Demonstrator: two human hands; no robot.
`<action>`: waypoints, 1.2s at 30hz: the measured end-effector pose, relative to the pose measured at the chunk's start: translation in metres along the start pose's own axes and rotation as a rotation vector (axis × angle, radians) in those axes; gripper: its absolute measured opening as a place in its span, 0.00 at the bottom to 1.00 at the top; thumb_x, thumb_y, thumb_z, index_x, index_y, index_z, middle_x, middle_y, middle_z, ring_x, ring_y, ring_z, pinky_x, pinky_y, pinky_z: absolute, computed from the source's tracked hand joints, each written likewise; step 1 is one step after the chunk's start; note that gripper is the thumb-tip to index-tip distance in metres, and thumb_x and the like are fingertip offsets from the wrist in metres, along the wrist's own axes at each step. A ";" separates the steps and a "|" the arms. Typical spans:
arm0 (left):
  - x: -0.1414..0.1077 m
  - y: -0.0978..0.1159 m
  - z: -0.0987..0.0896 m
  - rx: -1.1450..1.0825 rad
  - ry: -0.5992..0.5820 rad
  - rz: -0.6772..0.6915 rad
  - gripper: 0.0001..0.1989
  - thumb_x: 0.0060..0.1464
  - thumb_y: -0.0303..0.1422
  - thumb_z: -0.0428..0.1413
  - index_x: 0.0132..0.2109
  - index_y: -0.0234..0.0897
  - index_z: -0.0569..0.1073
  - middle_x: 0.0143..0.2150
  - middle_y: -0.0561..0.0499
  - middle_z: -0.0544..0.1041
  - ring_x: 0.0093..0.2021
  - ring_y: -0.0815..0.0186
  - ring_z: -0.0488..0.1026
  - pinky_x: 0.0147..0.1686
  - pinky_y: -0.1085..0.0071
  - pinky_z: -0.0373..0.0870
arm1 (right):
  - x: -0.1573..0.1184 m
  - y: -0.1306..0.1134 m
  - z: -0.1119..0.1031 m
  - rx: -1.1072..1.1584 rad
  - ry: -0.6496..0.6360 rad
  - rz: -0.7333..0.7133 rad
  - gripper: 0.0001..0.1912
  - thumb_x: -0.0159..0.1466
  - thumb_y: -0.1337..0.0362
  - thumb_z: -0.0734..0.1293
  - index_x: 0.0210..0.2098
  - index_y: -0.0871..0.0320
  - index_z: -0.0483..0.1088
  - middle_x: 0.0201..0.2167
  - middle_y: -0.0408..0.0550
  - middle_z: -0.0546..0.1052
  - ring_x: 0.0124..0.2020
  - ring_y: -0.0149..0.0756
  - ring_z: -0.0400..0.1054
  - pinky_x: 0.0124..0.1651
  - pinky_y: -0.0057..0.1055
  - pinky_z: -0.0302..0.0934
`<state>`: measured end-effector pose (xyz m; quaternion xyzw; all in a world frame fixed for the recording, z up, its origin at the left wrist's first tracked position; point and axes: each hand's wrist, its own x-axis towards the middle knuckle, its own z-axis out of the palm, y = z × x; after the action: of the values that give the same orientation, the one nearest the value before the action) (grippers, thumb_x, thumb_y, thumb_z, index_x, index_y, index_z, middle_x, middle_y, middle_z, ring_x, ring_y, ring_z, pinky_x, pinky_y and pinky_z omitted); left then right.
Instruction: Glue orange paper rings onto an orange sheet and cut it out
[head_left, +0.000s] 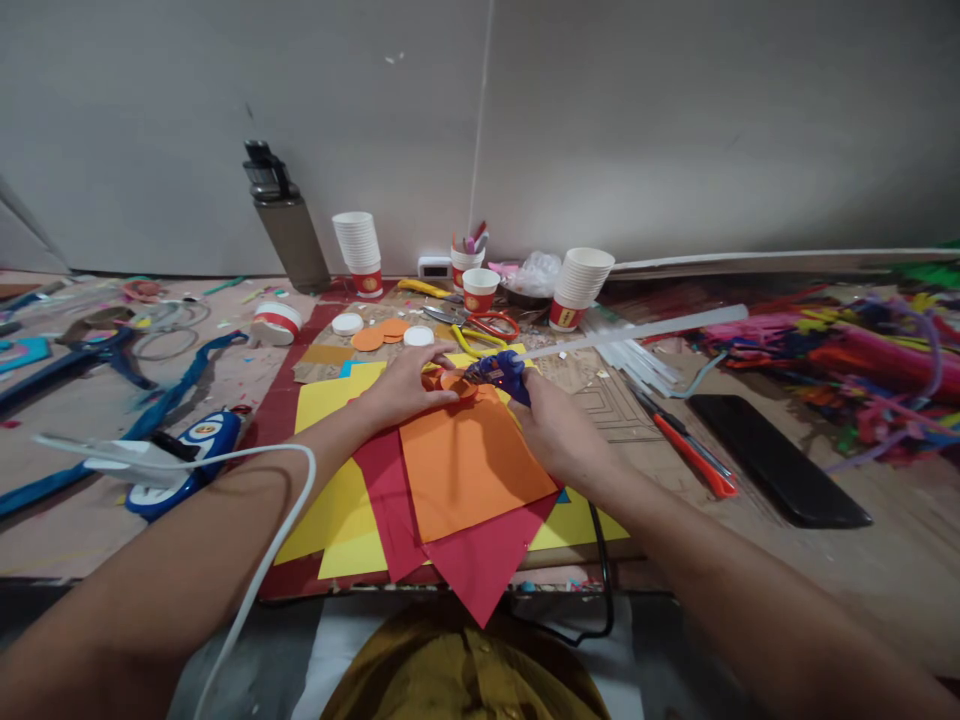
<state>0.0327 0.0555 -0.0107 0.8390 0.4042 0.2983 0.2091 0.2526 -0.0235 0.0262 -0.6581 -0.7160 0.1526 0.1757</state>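
My right hand (pixel 553 420) is wrapped round a blue hot glue gun (pixel 508 374). A long, whitish glue stick (pixel 637 331) juts out of its back end to the right. The gun's nozzle points left, at a small round orange paper piece (pixel 456 383). My left hand (pixel 409 385) closes its fingers on that piece from the left; its exact shape is partly hidden. Under both hands lie an orange sheet (pixel 472 470), red sheets (pixel 487 560) and yellow sheets (pixel 330 520). More orange paper discs (pixel 367 340) lie just beyond my left hand, near white round lids (pixel 418 336).
Stacked paper cups (pixel 356 250), a dark bottle (pixel 289 235) and pliers (pixel 491 325) stand or lie toward the wall. At right are a black phone (pixel 776 460), a red cutter (pixel 697 455) and colourful pipe cleaners (pixel 862 370). A white cable (pixel 289 520) crosses over my left forearm, by a blue power strip (pixel 191 455).
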 end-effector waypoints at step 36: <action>0.040 -0.015 -0.026 0.121 -0.383 -0.278 0.15 0.45 0.34 0.60 0.42 0.34 0.78 0.32 0.51 0.79 0.33 0.66 0.73 0.29 0.75 0.64 | 0.004 0.018 -0.013 0.239 -0.086 0.045 0.18 0.63 0.65 0.65 0.51 0.61 0.70 0.52 0.58 0.75 0.52 0.46 0.69 0.55 0.41 0.60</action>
<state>0.0271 0.0992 0.0126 0.8275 0.4860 0.0773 0.2704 0.2743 -0.0180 0.0298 -0.6413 -0.6847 0.2688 0.2184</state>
